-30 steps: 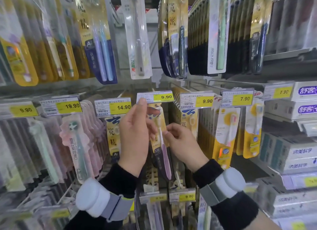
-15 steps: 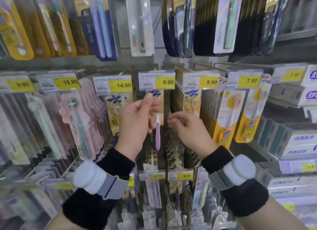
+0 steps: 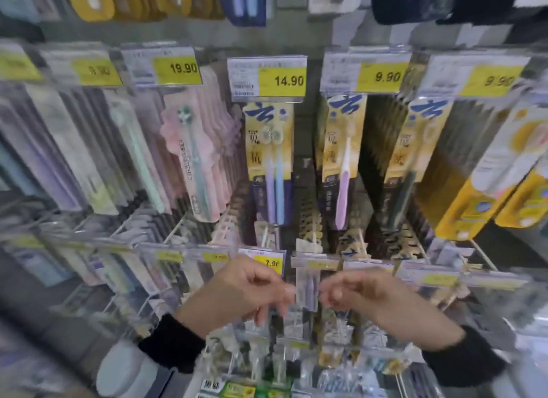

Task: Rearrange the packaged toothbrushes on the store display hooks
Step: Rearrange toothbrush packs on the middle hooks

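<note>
The purple toothbrush pack (image 3: 344,160) hangs at the front of the hook under a 9.90 tag (image 3: 366,72), with no hand on it. My left hand (image 3: 246,291) and my right hand (image 3: 364,296) are low, in front of the row of hooks below. Their half-curled fingertips face each other on either side of a pale clear pack (image 3: 308,282) hanging there. Motion blur hides whether either hand touches or grips that pack.
A two-brush pack (image 3: 271,160) hangs under the 14.90 tag, pink packs (image 3: 192,160) under 19.90, a dark-brush pack (image 3: 415,160) under another 9.90, and yellow packs (image 3: 489,190) at the right. More hook rows with packs run above and below.
Both hands let go of the purple toothbrush pack, which now hangs on its hook, and dropped to the row below. The view tilted down and shifted left.
</note>
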Demonstrator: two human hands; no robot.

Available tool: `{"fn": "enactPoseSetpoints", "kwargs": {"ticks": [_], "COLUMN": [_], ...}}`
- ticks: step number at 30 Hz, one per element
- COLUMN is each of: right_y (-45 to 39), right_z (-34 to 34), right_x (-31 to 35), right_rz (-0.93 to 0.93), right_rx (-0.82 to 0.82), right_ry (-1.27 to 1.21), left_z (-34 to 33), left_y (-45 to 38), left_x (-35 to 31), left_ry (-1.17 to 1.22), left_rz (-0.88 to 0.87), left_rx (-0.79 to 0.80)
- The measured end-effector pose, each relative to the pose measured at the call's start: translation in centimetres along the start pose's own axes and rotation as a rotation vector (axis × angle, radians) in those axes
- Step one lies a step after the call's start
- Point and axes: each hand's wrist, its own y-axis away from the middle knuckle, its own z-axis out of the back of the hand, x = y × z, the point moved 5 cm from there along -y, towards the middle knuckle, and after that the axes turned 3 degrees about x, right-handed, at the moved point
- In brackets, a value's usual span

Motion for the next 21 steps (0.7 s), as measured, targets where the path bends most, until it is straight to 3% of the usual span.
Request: {"fn": "enactPoseSetpoints", "kwargs": {"ticks": [3, 5, 8, 10, 14, 16, 21], "right_y": [-0.4, -0.8, -1.6, -2.0, -2.7, -3.0, -3.9], "right_z": [-2.4, -3.5, -4.0, -3.4, -3.2, -3.7, -4.6], "right_x": [-2.8, -4.9, -7.6, -8.8, -12.8, -14.4, -15.6], "right_rz": [-0.087, -0.149, -0.21, -0.258, -0.242, -0.17, -0.069], "right_rx": [0.09, 0.058, -0.148, -0.363, -0.69, -0.738, -0.69], "right_ry": [0.191, 0.225, 0.238, 0.246, 0.3, 0.313, 0.157], "left_z": [-0.9, -1.1, -1.0, -1.1, -2.3, -2.7, -2.9], "left_y": [0.7, 0.4, -0.3, -0.8, -2.0, -2.4, -3.7], "left_x": [2.6, 4.8, 9.0, 10.9, 14.1, 15.3, 16.8], "left_ry": [-0.102, -0.141, -0.002, 0.064, 0.081, 0.156, 0.247], "left_rz": [0.16, 0.241, 0.304, 0.259, 0.12, 0.067, -0.023], "left_rx": [0.048, -0.071, -0.437, -0.637, -0.838, -0.861, -0.706]}}
